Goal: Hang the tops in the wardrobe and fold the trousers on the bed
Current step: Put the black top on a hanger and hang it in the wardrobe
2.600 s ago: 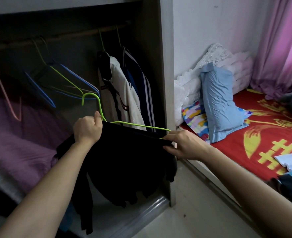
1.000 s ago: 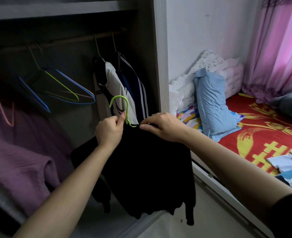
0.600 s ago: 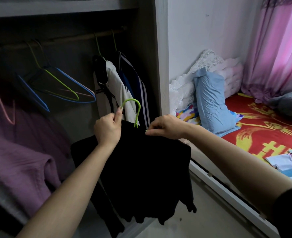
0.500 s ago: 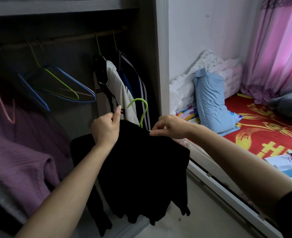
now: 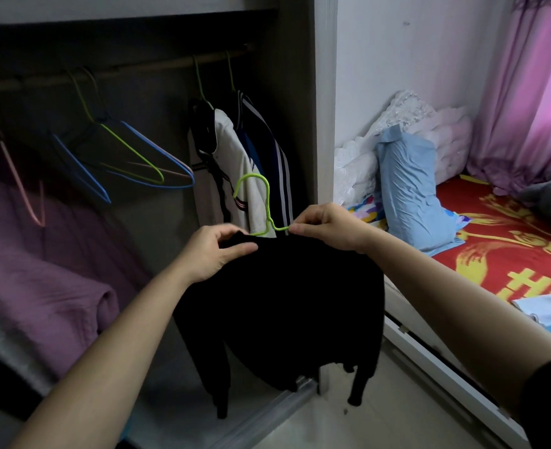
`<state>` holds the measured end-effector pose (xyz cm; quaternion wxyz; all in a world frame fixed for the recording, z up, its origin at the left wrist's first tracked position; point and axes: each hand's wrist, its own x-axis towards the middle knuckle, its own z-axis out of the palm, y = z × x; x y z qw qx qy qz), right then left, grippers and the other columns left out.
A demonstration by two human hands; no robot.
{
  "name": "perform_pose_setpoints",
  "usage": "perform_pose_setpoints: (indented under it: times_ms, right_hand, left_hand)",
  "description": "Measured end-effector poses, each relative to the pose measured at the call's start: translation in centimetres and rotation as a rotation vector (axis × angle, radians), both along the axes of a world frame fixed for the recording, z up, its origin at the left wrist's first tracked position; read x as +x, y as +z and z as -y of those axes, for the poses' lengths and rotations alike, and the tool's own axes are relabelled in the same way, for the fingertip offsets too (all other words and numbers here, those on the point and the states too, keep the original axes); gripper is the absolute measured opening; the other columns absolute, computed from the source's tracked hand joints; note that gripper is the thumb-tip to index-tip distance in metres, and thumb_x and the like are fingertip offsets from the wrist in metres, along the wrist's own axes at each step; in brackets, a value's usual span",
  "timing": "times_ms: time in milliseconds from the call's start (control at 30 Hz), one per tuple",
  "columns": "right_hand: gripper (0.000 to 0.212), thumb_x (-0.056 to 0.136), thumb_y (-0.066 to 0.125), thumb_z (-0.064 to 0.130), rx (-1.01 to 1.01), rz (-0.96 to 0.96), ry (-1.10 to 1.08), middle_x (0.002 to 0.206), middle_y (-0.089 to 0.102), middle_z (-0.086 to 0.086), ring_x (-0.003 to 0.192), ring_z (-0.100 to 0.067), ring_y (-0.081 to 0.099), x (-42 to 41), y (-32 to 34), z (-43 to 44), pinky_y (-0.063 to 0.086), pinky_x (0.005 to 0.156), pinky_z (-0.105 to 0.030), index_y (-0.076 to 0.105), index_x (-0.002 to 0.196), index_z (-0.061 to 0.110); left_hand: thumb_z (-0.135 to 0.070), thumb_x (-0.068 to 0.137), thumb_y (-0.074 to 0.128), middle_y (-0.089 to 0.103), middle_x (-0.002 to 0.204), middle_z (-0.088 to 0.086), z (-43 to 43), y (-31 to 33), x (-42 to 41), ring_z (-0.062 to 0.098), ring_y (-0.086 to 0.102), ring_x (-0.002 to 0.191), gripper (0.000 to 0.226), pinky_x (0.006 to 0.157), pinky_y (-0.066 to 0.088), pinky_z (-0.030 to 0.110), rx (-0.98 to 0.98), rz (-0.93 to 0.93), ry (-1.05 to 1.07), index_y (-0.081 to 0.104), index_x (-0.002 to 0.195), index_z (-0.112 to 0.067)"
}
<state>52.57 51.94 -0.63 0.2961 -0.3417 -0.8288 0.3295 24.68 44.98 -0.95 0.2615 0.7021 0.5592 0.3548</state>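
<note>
1. Head view: left hand (image 5: 214,251) pinches the neckline of the black long-sleeved fabric top (image 5: 287,312), which hangs at centre in front of the grey wardrobe (image 5: 324,124).
2. Right hand (image 5: 326,226) pinches the shoulder wire of the lime-green wire hanger (image 5: 266,202). Its hook is upright, well below the wooden rail (image 5: 122,71) at 11 o'clock.
3. Red patterned bed cover (image 5: 494,241) at 3 o'clock.

Matt black cloth in the top (image 5: 284,303), soft and without sheen. Thin wire under a smooth lime-green coating in the hanger (image 5: 267,202); same smooth coated wire in the empty hangers (image 5: 131,150) on the rail (image 5: 138,70), of dull wood by the look. Coarse, crinkled purple cloth in the blanket (image 5: 41,270). Slightly shiny, creased pale-blue cloth on the pillow (image 5: 407,189). Smooth printed red cloth on the bed (image 5: 494,247). Thin, faintly glossy pink cloth in the curtain (image 5: 533,92). Matt grey wood-grain finish on the wardrobe (image 5: 324,92) frame.
</note>
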Motion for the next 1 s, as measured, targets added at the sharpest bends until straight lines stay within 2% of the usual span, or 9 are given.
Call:
perform_pose_setpoints:
  times_ms: [100, 267, 400, 500, 567, 700, 767, 900, 1000]
  right_hand:
    - [0.016, 0.094, 0.067, 0.037, -0.068, 0.088, 0.077, 0.089, 0.072, 0.011, 0.079, 0.005, 0.064, 0.5, 0.2, 0.0, 0.046, 0.072, -0.010, 0.076, 0.099, 0.025]
    - [0.022, 0.092, 0.066, 0.049, -0.093, 0.465, -0.029, 0.069, 0.065, 0.016, 0.067, -0.001, 0.061, 4.6, -1.4, -1.3, 0.045, 0.063, -0.017, 0.070, 0.090, 0.027]
    - [0.018, 0.093, 0.071, 0.027, 0.046, 0.228, -0.098, 0.089, 0.075, -0.004, 0.081, -0.006, 0.063, 5.5, -3.5, -1.6, 0.053, 0.081, -0.037, 0.077, 0.103, 0.013]
    - [0.014, 0.089, 0.075, 0.024, 0.092, 0.079, -0.044, 0.088, 0.075, 0.021, 0.082, 0.009, 0.065, 4.2, -3.7, -1.4, 0.050, 0.074, -0.013, 0.077, 0.101, 0.030]
    - [0.023, 0.085, 0.080, 0.023, 0.059, 0.061, -0.039, 0.086, 0.072, 0.029, 0.081, 0.013, 0.066, 3.5, -3.6, -1.3, 0.045, 0.072, -0.004, 0.073, 0.096, 0.042]
    - [0.022, 0.080, 0.084, 0.021, -0.151, 0.015, -0.021, 0.091, 0.076, 0.014, 0.083, 0.002, 0.070, 3.7, -3.7, -1.2, 0.050, 0.074, -0.010, 0.076, 0.097, 0.032]
    - [0.028, 0.085, 0.076, 0.044, -0.308, 0.113, 0.018, 0.101, 0.076, 0.009, 0.093, -0.005, 0.071, 4.2, -3.3, -0.9, 0.054, 0.081, -0.016, 0.075, 0.109, 0.030]
    - [0.056, 0.102, 0.034, 0.059, -0.700, 0.289, 0.011, 0.111, 0.075, 0.005, 0.106, -0.008, 0.069, 5.8, -3.9, -0.9, 0.044, 0.103, -0.026, 0.072, 0.115, 0.020]
    - [0.042, 0.102, 0.041, 0.048, -0.850, 0.337, 0.079, 0.102, 0.074, 0.009, 0.100, -0.009, 0.066, 5.7, -5.2, -0.7, 0.044, 0.094, -0.026, 0.070, 0.114, 0.020]
  left_hand:
    - [-0.018, 0.082, 0.079, 0.075, 0.077, -0.005, 0.6, -1.0, 0.5, 0.000, 0.063, 0.071, 0.005, 0.069, 0.048, 0.016, 0.005, 0.092, 0.020, 0.078, 0.085, -0.022]
    - [-0.006, 0.083, 0.076, 0.071, 0.067, -0.013, 0.6, -2.3, 1.4, -0.006, 0.060, 0.062, 0.013, 0.060, 0.044, 0.009, 0.060, 0.233, 0.078, 0.075, 0.081, -0.019]
    - [-0.006, 0.084, 0.075, 0.064, 0.074, -0.012, -0.3, -1.9, 1.0, -0.008, 0.053, 0.063, 0.017, 0.067, 0.042, 0.012, 0.026, 0.100, 0.018, 0.068, 0.087, -0.021]
    - [-0.030, 0.085, 0.076, 0.066, 0.086, -0.009, -1.4, -0.5, 2.0, -0.003, 0.059, 0.076, 0.020, 0.077, 0.047, 0.015, -0.077, 0.088, -0.046, 0.066, 0.099, -0.021]
    - [-0.041, 0.090, 0.066, 0.066, 0.075, -0.003, -1.9, 0.6, 3.2, 0.009, 0.060, 0.071, 0.025, 0.070, 0.050, 0.022, -0.120, 0.373, 0.021, 0.068, 0.091, -0.016]
    - [-0.047, 0.094, 0.057, 0.032, 0.051, -0.004, -2.4, 2.1, 4.4, 0.011, 0.034, 0.047, 0.041, 0.057, 0.036, 0.028, -0.211, 0.876, 0.055, 0.061, 0.067, -0.016]
    - [-0.050, 0.095, 0.054, 0.025, 0.051, -0.005, -2.5, 2.1, 4.8, 0.010, 0.027, 0.046, 0.046, 0.056, 0.030, 0.027, -0.245, 0.989, 0.067, 0.059, 0.065, -0.017]
    - [-0.046, 0.102, 0.042, 0.026, 0.051, -0.007, -2.2, 1.9, 5.9, 0.008, 0.025, 0.047, 0.046, 0.054, 0.024, 0.025, -0.176, 1.015, 0.048, 0.057, 0.073, -0.014]
    - [-0.042, 0.103, 0.042, 0.027, 0.052, -0.008, -2.1, 1.8, 6.2, 0.007, 0.026, 0.048, 0.043, 0.055, 0.024, 0.024, -0.099, 0.937, 0.058, 0.055, 0.072, -0.015]
